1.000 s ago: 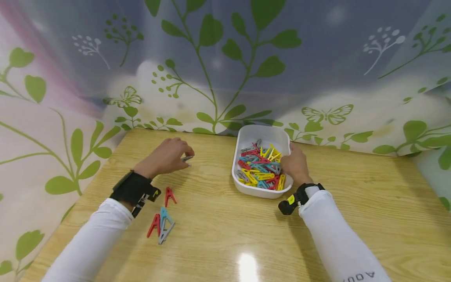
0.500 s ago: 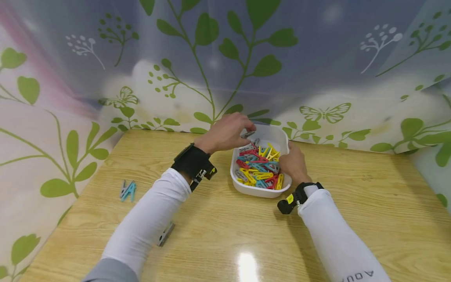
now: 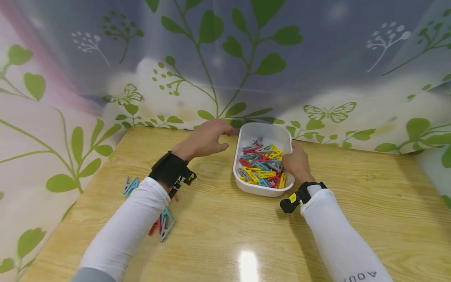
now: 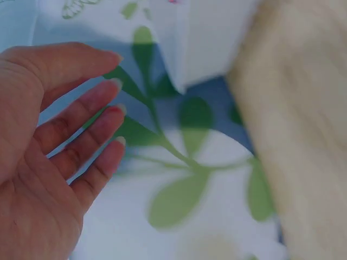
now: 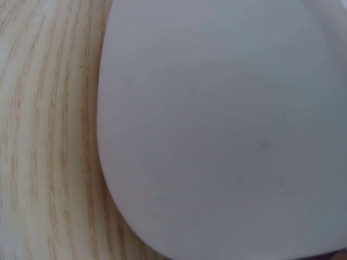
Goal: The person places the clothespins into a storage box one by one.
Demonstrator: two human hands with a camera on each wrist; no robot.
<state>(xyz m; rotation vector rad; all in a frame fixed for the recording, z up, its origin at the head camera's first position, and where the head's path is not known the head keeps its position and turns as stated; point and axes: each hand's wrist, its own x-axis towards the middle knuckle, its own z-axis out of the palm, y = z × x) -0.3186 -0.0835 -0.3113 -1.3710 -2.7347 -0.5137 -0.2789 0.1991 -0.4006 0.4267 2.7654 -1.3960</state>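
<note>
A white plastic bin (image 3: 258, 191) holds several red, yellow, blue and grey clothespins (image 3: 265, 174). My right hand (image 3: 297, 164) grips the bin's right wall at the rim. In the right wrist view the bin's pale outer wall (image 5: 217, 135) fills most of the picture, and that hand's fingers are hidden. Left of the bin, my left hand (image 3: 206, 139) hovers over the table with nothing in it; the left wrist view shows its fingers (image 4: 100, 127) spread and relaxed. Near the left forearm lie a blue clothespin (image 3: 131, 187) and a grey clothespin (image 3: 164, 232), with others partly hidden by the arm.
The wooden table (image 3: 218, 223) meets a curtain (image 3: 197, 94) printed with leaves and butterflies just behind the bin. More of that cloth hangs along the left side. A bright reflection lies on the front of the tabletop.
My left hand carried a grey clothespin rightward to the bin, let it go there, and has drawn back left. The right hand stays on the bin's rim.
</note>
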